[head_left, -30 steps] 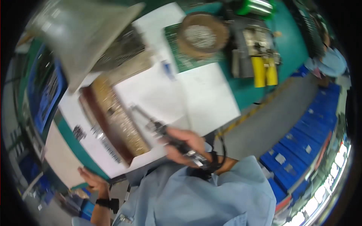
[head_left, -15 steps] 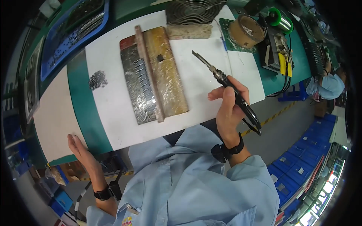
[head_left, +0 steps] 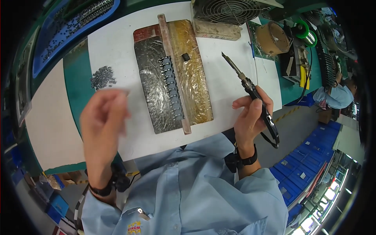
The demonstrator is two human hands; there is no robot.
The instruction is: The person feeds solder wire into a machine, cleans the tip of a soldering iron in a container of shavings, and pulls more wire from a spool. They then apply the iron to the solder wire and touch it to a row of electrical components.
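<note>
My right hand (head_left: pixel 250 119) is wrapped round the black handle of a soldering iron (head_left: pixel 257 96), whose bare metal tip points up and to the left over the white sheet. In the middle lies a flat fixture plate (head_left: pixel 199 88), half dark and half yellowish, under a shiny film. A reddish-brown bar (head_left: pixel 166 41) runs lengthwise over it, with a row of small dark components (head_left: pixel 172 88) along the bar's left side. A small black block (head_left: pixel 185 57) sits on the yellowish half. My left hand (head_left: pixel 103 125) is raised left of the fixture with curled fingers, smeared by motion; whether they hold anything is unclear.
A pile of tiny dark parts (head_left: pixel 103 77) lies on the white sheet (head_left: pixel 129 145). A blue tray (head_left: pixel 39 64) is at far left. A fan (head_left: pixel 227 11), a round brown pot (head_left: pixel 272 38), a green solder spool (head_left: pixel 305 33) and a boxy unit (head_left: pixel 290 64) stand behind.
My left hand has risen from the beige board's near edge and come right and forward, toward the fixture. The right hand still grips the soldering iron. The whole view has shifted slightly.
</note>
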